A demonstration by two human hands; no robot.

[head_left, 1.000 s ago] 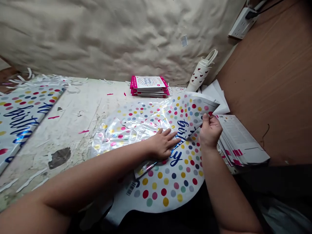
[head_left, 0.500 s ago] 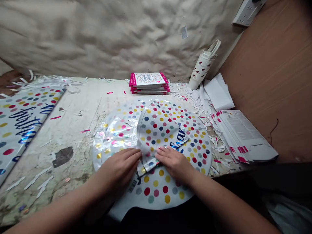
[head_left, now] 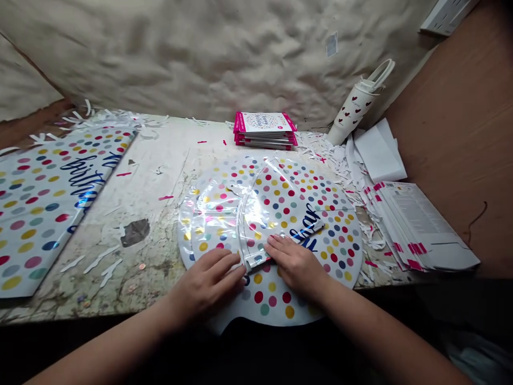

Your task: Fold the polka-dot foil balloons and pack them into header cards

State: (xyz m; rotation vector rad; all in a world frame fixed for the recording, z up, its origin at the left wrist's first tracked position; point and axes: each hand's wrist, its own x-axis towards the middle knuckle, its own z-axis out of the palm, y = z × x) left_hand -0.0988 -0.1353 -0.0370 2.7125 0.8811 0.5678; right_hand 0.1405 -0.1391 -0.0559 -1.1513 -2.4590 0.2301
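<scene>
A round foil balloon (head_left: 340, 251) with coloured dots lies flat before me, its tail toward me. On top of it sits a foil balloon folded into a wedge (head_left: 272, 203), with dots and part of a blue printed word. My left hand (head_left: 210, 283) rests palm down at the wedge's lower left corner, fingers stretched out. Lying on the wedge's near folded edge is my right hand (head_left: 296, 264), its fingers flat and pressing down. Shiny clear film seems to cover the left part of the round balloon; its layers are hard to tell apart.
Folded dotted balloons (head_left: 52, 208) lie at the left. Pink-edged packets (head_left: 264, 131) are stacked at the back. A heart-patterned tumbler (head_left: 356, 109), white paper (head_left: 380, 149) and a pile of printed cards (head_left: 425, 224) stand at the right. Paper scraps (head_left: 320, 149) litter the table.
My right hand has folded the balloon's lifted right side over to the left and now lies on the fold. My left hand has moved back toward its near left corner. The view has shifted left.
</scene>
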